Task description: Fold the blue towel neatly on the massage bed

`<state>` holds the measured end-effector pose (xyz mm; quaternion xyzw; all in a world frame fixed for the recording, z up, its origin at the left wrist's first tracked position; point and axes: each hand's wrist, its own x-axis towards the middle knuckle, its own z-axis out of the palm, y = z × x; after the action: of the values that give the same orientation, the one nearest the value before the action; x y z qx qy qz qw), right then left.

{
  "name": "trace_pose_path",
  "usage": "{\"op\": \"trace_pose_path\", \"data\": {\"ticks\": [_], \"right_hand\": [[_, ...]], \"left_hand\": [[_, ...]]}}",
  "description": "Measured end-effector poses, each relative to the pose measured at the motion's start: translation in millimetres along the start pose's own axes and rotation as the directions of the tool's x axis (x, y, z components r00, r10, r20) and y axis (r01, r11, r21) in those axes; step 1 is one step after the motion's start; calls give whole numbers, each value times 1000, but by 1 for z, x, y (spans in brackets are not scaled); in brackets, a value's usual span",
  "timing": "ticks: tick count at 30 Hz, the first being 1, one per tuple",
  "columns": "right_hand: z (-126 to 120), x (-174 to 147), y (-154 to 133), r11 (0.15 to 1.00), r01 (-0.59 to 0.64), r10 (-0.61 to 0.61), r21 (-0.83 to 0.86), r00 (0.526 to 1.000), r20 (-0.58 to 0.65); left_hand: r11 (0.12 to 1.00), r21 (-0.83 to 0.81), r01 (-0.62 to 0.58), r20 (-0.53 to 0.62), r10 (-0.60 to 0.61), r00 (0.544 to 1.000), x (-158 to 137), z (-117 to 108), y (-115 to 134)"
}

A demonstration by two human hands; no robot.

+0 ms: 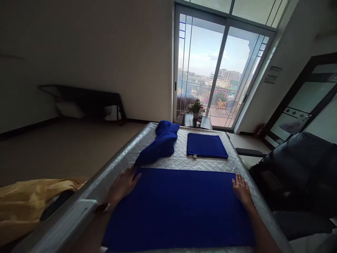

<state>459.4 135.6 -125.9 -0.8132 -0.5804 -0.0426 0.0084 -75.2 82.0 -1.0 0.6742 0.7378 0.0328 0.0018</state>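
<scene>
A large piece of blue cloth (181, 207) lies spread flat on a silver quilted mattress (168, 164) in front of me. My left hand (123, 188) rests at its far left corner, fingers stretched out. On the far right corner lies my right hand (241, 189), flat with its fingers extended. Beyond the spread cloth, a folded blue cloth (206, 145) with a small white tag lies flat to the right. A crumpled blue cloth (160, 142) is heaped to the left, its near end close to my left fingertips.
A small dark table (204, 122) with a potted plant (196, 107) and a bottle (200, 116) stands past the mattress, before a sliding glass door (221, 70). To the right is a black leather seat (297, 172). Yellowish fabric (26, 203) lies at the lower left.
</scene>
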Motion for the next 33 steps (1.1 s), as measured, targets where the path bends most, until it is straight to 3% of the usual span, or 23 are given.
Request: {"op": "trace_pose_path", "data": {"ticks": [5,7,9,11,14,16,19,22,27,30,33], "right_hand": [[-19,-8,-10,1000,22,-21,15,999,-44],[-29,-17,-28,998,62,-60,23,994,-87],[-39,-31,-60,982,178,-169,63,977,-127],[-45,-48,-102,923,348,-331,162,935,-127],[-46,-71,-167,803,498,-498,327,862,-93],[-43,-82,-198,740,543,-556,396,826,-93],[-38,-87,-219,717,550,-565,429,819,-105],[-36,-86,-219,711,549,-566,439,818,-106],[-36,-76,-196,735,530,-550,423,831,-85],[-34,-64,-159,784,501,-521,365,852,-52],[-34,-46,-102,879,401,-413,259,911,-8]], "left_hand": [[1000,-25,17,-5,-17,1000,-11,-16,6],[999,-23,28,-32,-29,999,-16,-22,14],[1000,-25,15,-64,-17,998,-20,-26,31],[997,-41,-67,-84,63,994,-24,-27,56],[954,-91,-284,-87,277,957,-28,-21,102],[905,-122,-407,-95,398,912,-30,-15,129],[848,-146,-510,-117,497,860,-30,-8,152],[833,-148,-532,-133,517,846,-28,-3,153],[878,-115,-465,-124,452,884,-24,0,130],[925,-74,-373,-100,366,925,-21,-1,103],[964,-24,-265,-89,262,961,-18,-3,70]]}}
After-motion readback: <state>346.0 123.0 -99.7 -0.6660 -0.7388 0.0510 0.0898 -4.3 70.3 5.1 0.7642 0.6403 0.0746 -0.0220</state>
